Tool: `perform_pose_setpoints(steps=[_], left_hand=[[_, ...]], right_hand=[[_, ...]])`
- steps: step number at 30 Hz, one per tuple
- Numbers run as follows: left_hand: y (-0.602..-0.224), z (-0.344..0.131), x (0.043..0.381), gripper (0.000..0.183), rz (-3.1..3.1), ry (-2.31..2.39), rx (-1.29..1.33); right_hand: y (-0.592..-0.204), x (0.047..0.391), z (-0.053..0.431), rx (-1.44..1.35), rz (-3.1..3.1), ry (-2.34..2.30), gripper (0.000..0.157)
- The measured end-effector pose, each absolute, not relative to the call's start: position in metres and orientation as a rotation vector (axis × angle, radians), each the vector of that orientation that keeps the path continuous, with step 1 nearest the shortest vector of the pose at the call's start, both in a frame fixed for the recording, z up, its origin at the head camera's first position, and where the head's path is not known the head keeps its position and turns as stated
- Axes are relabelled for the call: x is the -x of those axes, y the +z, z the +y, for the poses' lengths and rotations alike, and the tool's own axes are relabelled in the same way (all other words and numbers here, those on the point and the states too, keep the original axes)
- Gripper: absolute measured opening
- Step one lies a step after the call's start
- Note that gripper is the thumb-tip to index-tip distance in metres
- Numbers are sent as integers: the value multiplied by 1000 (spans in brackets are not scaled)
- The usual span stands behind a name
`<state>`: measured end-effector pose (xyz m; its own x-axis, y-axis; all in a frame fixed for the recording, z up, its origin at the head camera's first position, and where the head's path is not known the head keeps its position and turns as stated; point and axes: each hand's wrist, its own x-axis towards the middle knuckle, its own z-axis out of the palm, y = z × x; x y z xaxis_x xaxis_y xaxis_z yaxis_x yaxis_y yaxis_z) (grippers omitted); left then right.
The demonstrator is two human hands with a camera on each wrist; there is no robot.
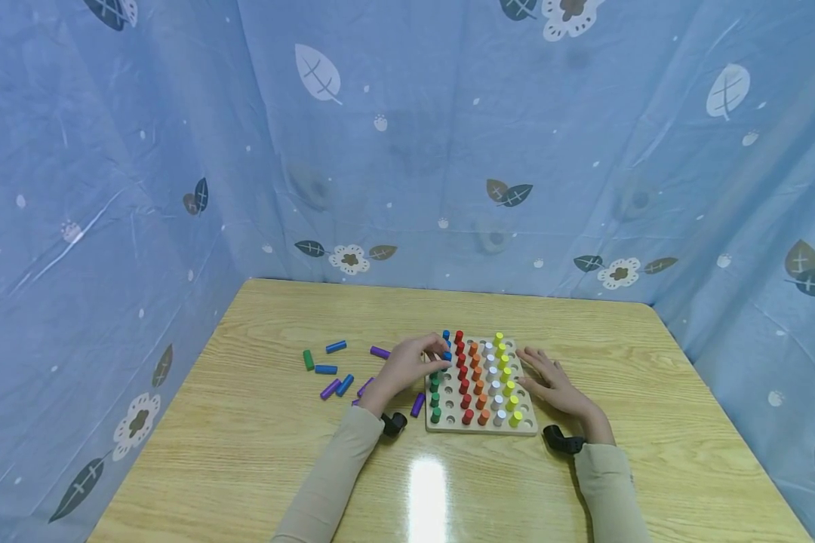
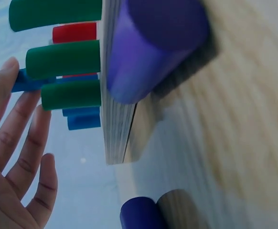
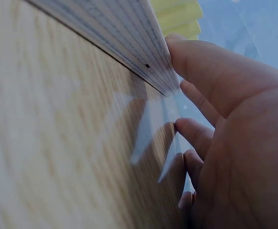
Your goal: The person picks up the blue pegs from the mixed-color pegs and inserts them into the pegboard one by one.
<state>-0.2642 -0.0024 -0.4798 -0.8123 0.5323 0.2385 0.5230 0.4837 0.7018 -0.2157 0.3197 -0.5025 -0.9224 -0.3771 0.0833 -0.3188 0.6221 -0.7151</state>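
Note:
A wooden pegboard [image 1: 478, 431] lies on the table with rows of red, orange, white and yellow pegs standing in it. Along its left side stand green pegs [image 1: 435, 400], and a few blue ones are at the far left corner. Between thumb and fingertips my left hand [image 1: 405, 367] pinches a blue peg [image 2: 28, 82] above the board, level with the tops of the green pegs in the left wrist view. My right hand [image 1: 555, 388] rests at the board's right edge, its fingers extended and the thumb touching the board's side [image 3: 148, 52].
Loose pegs lie on the table left of the board, among them a green peg [image 1: 309, 360], a blue peg [image 1: 336, 347] and a purple peg [image 1: 417, 404] close to the board's edge. A blue curtain [image 1: 407, 151] hangs behind the table.

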Motion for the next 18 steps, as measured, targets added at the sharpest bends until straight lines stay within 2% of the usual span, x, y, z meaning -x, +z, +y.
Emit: perform_pose_setpoints(steps=[6,18], left_hand=[[-481,0,262,19,2710,1225,-959],[-482,6,259,20,2735,1110,-894]], right_hand=[[-519,225,330,591,2764,-1175,58],[-519,225,331,598,2759,-1191,58]])
